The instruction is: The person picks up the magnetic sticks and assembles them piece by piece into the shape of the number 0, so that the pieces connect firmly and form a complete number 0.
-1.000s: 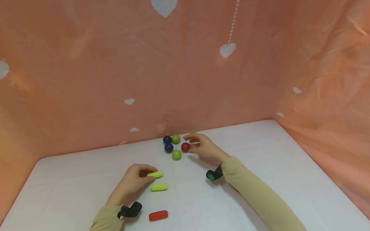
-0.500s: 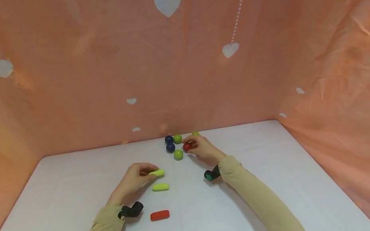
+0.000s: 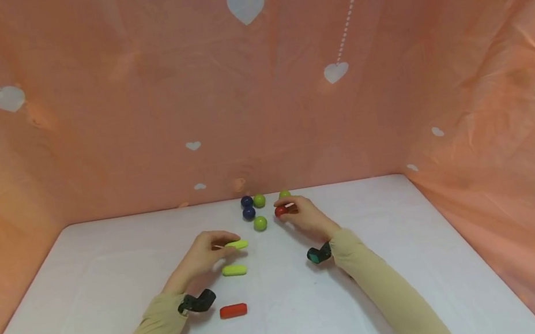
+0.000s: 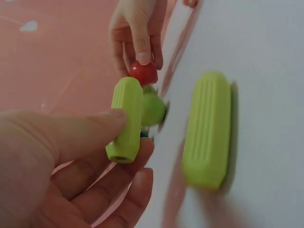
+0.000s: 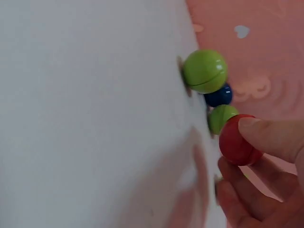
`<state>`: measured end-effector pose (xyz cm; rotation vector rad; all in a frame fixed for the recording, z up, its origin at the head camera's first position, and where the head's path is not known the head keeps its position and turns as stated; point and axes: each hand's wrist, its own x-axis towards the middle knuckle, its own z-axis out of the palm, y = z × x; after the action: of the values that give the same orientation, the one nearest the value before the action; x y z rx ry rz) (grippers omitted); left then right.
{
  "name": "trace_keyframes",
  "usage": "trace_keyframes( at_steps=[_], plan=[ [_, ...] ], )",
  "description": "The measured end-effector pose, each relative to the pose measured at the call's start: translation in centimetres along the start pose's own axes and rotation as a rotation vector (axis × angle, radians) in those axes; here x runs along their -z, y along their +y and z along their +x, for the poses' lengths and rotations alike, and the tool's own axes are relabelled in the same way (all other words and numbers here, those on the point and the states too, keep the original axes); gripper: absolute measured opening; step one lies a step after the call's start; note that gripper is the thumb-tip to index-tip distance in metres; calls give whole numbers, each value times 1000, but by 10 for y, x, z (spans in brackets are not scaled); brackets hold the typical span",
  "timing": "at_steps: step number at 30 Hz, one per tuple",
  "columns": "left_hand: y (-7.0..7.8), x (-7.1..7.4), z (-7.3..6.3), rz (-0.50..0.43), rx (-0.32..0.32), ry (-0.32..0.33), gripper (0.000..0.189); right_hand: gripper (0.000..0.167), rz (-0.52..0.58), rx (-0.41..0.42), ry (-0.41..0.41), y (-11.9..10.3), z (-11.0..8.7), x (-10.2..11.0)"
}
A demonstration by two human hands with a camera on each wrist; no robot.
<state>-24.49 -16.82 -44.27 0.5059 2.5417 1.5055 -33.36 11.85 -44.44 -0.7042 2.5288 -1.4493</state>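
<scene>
My left hand (image 3: 209, 252) pinches a yellow-green ribbed stick (image 4: 126, 118) between thumb and fingers; a small hole shows in its near end. Beneath it on the table lies a second yellow-green stick (image 3: 234, 270), also large at the right of the left wrist view (image 4: 207, 130). My right hand (image 3: 309, 218) pinches a glossy red ball (image 5: 240, 141) with thumb and fingertips. Left of that hand sit a green ball (image 3: 260, 223), two dark blue balls (image 3: 249, 213) and another green ball (image 3: 259, 200). One more green ball (image 3: 284, 194) is partly hidden behind the right hand.
A red stick (image 3: 233, 311) lies on the white table (image 3: 293, 326) nearest the person, right of the left forearm. Behind the table's far edge hangs a peach curtain (image 3: 214, 93) with white hearts, which also walls both sides. Each wrist carries a black camera (image 3: 319, 254).
My left hand has lifted the yellow-green stick and moved it right and away. My right fingers have closed on the red ball and carried it slightly right.
</scene>
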Motion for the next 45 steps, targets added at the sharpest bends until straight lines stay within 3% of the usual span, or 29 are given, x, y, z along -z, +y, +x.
trace_keyframes(
  at_steps=[7, 10, 14, 17, 25, 32, 40, 45],
  plan=[
    [6, -11, 11, -6, -74, -66, 21, 35, -47, 51, -12, -2, -29, 17],
    [6, -17, 16, -22, -91, -88, 21, 38, -37, 35, -34, -1, -42, 21],
    [7, -26, 20, -52, -74, -111, 21, 40, 10, 3, -62, 1, -55, 21],
    [8, -32, 23, -58, -50, -106, 20, 39, 39, 26, -86, 2, -61, 18],
    [11, -44, 34, -83, 51, -72, 21, 38, 68, 46, -119, -3, -67, 10],
    [15, -53, 42, -99, 88, -58, 21, 37, 91, 51, -156, 0, -68, 4],
    [16, -58, 48, -99, 39, -55, 20, 35, 96, 94, -152, 2, -66, 1],
    [17, -61, 50, -91, 52, -34, 20, 35, 67, 81, -143, -2, -65, 0]
  ],
)
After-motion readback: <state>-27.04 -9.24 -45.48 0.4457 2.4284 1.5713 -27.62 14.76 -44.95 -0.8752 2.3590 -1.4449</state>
